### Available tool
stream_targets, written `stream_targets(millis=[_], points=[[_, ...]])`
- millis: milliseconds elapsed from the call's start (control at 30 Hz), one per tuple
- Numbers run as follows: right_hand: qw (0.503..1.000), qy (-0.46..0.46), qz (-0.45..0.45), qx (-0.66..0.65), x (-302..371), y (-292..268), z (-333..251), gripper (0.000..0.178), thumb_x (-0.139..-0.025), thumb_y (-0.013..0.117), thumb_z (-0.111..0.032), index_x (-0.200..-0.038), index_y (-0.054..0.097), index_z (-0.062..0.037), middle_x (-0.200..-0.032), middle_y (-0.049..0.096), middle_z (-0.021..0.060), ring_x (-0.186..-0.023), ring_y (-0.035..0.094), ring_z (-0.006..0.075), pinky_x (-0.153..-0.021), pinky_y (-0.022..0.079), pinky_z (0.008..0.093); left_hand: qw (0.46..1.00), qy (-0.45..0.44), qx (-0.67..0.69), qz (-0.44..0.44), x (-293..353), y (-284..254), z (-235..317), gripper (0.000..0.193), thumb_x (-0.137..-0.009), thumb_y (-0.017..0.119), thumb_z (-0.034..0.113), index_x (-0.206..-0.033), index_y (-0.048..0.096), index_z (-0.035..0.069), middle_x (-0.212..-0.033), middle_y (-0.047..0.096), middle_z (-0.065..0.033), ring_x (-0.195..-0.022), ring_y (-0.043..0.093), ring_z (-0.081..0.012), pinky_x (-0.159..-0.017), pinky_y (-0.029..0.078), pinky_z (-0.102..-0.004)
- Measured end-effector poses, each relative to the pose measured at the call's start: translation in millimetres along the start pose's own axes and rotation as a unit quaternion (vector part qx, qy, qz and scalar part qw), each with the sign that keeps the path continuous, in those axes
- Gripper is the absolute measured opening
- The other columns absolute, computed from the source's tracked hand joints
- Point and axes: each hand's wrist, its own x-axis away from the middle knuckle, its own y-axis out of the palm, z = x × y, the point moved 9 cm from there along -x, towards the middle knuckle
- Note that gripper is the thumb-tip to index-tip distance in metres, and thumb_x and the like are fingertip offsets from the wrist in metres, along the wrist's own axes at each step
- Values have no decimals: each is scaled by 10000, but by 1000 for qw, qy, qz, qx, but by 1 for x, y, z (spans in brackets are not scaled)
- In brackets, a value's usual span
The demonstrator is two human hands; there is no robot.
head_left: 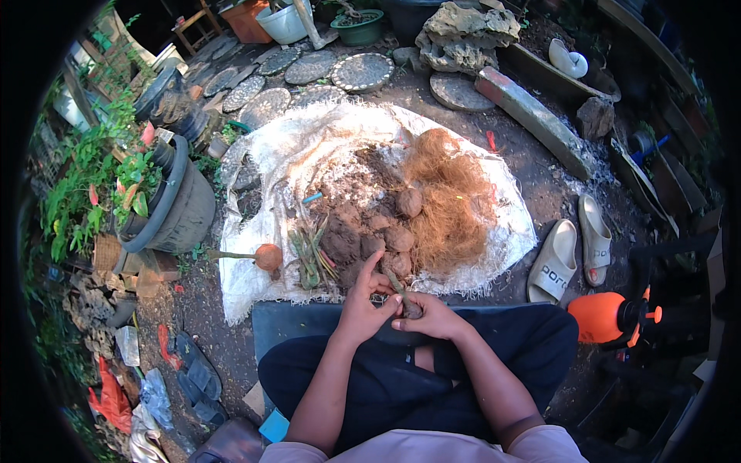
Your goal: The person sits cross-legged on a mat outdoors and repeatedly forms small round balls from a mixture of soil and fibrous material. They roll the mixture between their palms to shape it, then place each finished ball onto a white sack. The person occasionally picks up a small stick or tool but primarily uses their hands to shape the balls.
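Just in front of my lap, both hands are at a short greenish-brown plant cutting [396, 281] with a dark lump [413, 309] at its lower end. My left hand [366, 305] has its index finger stretched upward, while its thumb and curled fingers rest against the stem. The fingers of my right hand [434, 316] close round the lumpy lower end. Beyond them lies a heap of dark soil [343, 235] with several round brown balls [398, 238] beside it. Green cuttings [309, 258] lie left of the soil, and loose brown coconut fibre [451, 197] to the right.
A white woven sack [505, 197] is spread under the materials. At its left edge lies a fibre-wrapped ball [268, 257] with a stem. A large pot [185, 201] stands left; slippers [553, 262] and an orange sprayer bottle [596, 317] are right. Round stepping stones [363, 72] lie behind.
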Motion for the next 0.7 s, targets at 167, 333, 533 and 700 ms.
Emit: stream_targets(millis=[167,333,533,700], points=[[997,-28,65,20,-2,-5,-3,326,-846,802,-297,-930,643,-26,-805,672,66,-764,604,128,-728,498,329,998,-24,-8,-49,-7,9,-21,372,-964,614,57,-1333,581,20,-999,701,-72,-895,670,-128,-827,536,-303],[982,-64,141,104,0,-15,-12,283,-860,746,-260,-939,657,-3,-796,681,167,-744,684,292,-717,522,403,993,-92,33,-69,-5,22,-39,248,-1033,539,84,-1250,595,-23,-1115,697,-91,-987,652,-121,-870,535,-289],[957,-81,188,204,4,-23,-15,252,-854,698,-219,-983,685,-3,-805,676,232,-788,673,434,-717,529,477,998,-2,-37,-52,0,27,-20,220,-1028,549,87,-1203,620,-25,-1071,718,-91,-966,672,-137,-831,552,-290],[951,-114,211,194,6,-22,-17,362,-848,731,-240,-1125,654,-21,-976,686,230,-929,668,415,-803,528,461,999,0,-52,3,3,22,-22,231,-1001,587,138,-1157,650,-20,-1018,739,-114,-953,707,-211,-847,545,-335]])
